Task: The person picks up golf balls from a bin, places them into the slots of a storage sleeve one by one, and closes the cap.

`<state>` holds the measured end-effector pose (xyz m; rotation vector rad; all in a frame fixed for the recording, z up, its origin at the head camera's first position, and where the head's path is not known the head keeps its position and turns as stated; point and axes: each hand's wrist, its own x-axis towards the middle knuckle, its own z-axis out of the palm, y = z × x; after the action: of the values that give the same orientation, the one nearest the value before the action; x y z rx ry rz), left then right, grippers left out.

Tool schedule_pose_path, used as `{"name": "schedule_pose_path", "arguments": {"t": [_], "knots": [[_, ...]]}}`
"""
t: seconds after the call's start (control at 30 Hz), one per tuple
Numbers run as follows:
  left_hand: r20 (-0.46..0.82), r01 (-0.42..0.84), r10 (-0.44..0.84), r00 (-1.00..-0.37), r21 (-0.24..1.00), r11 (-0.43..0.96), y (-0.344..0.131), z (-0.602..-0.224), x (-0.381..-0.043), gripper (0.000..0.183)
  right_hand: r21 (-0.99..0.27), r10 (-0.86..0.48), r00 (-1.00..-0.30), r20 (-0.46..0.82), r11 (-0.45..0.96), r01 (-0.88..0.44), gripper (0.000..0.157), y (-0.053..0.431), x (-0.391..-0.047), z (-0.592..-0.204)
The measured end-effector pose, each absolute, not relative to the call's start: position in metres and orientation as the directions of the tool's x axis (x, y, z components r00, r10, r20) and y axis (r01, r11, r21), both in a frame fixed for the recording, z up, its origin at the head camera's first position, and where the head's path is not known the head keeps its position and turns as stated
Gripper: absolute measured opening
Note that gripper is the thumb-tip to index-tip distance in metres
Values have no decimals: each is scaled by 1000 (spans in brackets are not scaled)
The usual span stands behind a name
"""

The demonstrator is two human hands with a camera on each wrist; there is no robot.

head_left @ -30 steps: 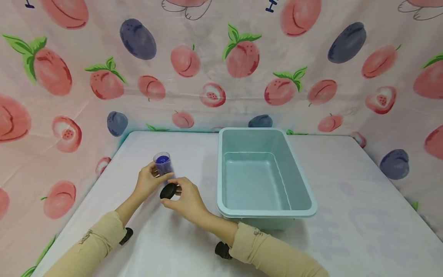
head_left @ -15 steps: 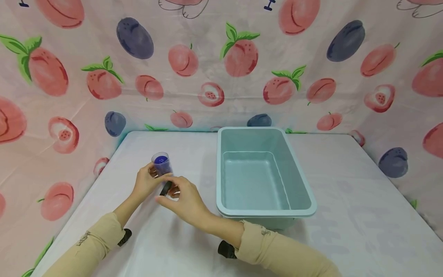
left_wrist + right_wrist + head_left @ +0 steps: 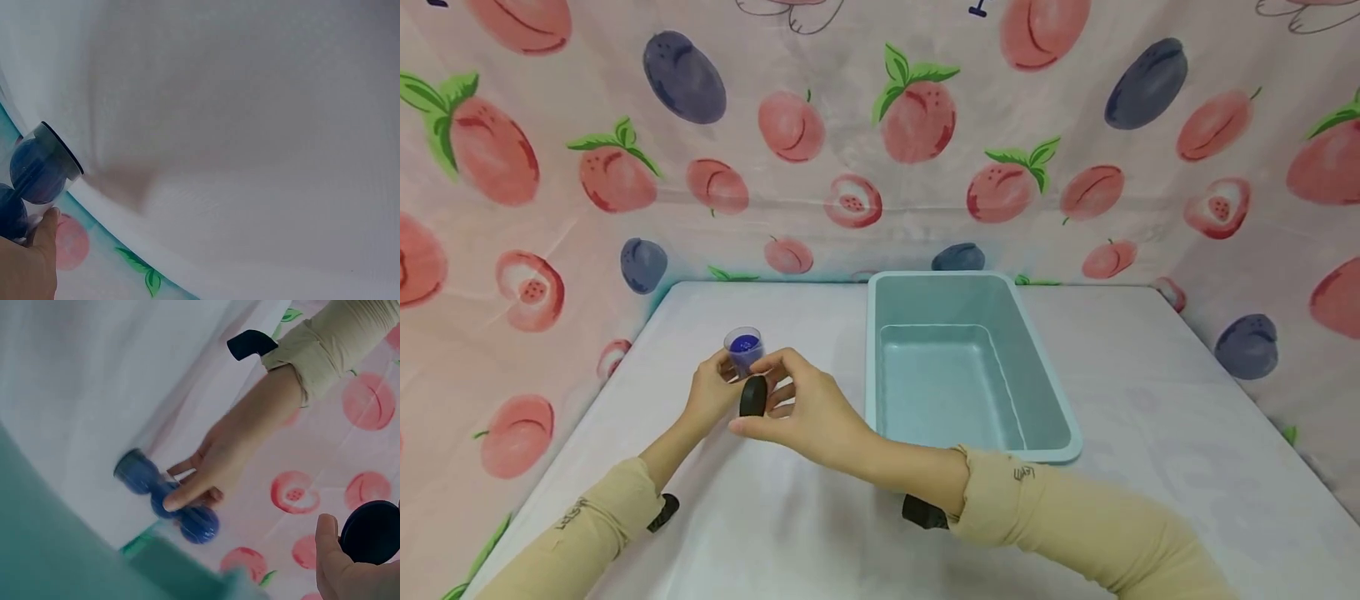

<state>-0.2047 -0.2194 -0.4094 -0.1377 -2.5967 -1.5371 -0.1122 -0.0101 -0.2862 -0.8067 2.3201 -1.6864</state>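
Observation:
My left hand grips a clear plastic tube that stands on the table with its top uncovered. In the right wrist view three blue balls show stacked inside the tube, and its bottom end is dark. Between its thumb and fingers my right hand holds a round black lid on edge. The lid is just in front of the tube, closer to the camera, and partly hides it and the left fingers. In the left wrist view the tube's dark end faces the white tabletop.
A pale blue-green plastic tub stands right of the hands, with no contents visible. White cloth covers the table. A fruit-print curtain hangs behind it. Black wrist devices sit under both forearms.
My right hand has lifted and turned the lid from lying tilted to standing on edge. The right forearm has swung up and across the tub's front. The left hand stays on the tube.

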Motion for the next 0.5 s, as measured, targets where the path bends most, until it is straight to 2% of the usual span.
{"name": "schedule_pose_path", "arguments": {"t": [0.1, 0.3, 0.5], "knots": [[142, 138, 28, -990, 875, 464, -221, -409, -206, 48, -910, -522, -824, 218, 197, -366, 43, -5, -111, -270], [167, 158, 18, -986, 881, 447, -223, -407, -203, 39, -819, -534, -758, 374, 194, -540, 46, -1, -114, -246], [241, 217, 13, -971, 849, 482, -222, -408, -201, 34, -798, -562, -735, 380, 203, -568, 51, -4, -123, -238]]}}
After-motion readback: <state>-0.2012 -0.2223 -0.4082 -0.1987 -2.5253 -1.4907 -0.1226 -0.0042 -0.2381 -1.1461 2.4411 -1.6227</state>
